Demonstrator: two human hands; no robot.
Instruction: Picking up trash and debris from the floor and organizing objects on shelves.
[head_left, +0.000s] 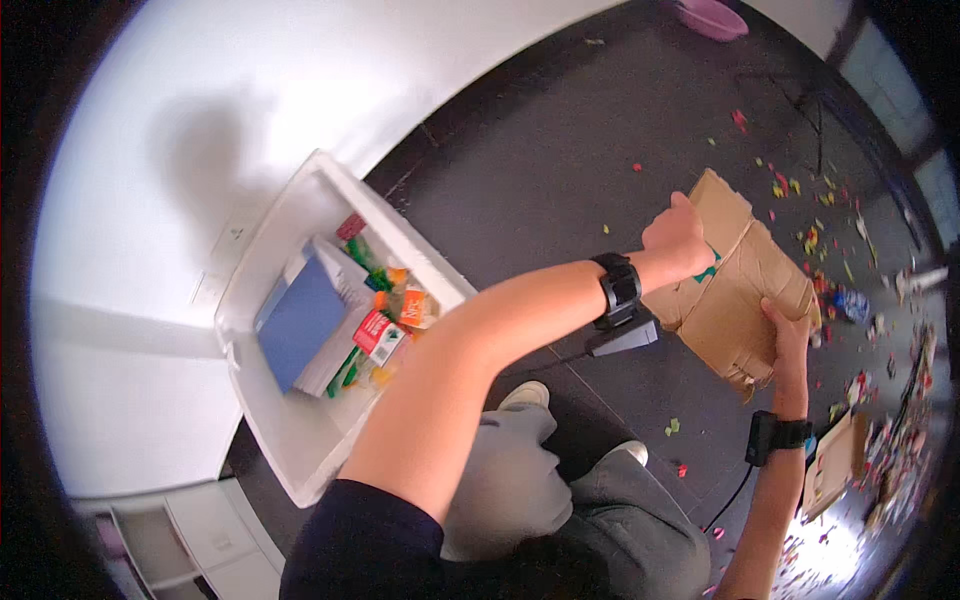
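Observation:
A folded, flattened piece of brown cardboard (739, 289) is held over the dark floor, right of centre. My left hand (679, 236) is closed at its left edge, near a small green patch. My right hand (789, 337) grips the lower right edge, thumb on the face and fingers hidden behind. To the left stands a white foam box (442, 262). In it lie a blue folder or book (300, 322), papers (341, 330), an orange-labelled plastic bottle (414, 304), a red-labelled item (380, 336) and several green pieces.
Coloured scraps are scattered over the floor at right, with a crumpled blue item (853, 305) and another cardboard piece (832, 465). A grey-white box-shaped object (624, 340) lies below my left wrist. A pink basin (712, 19) is at the top; a white cabinet (217, 532) stands lower left.

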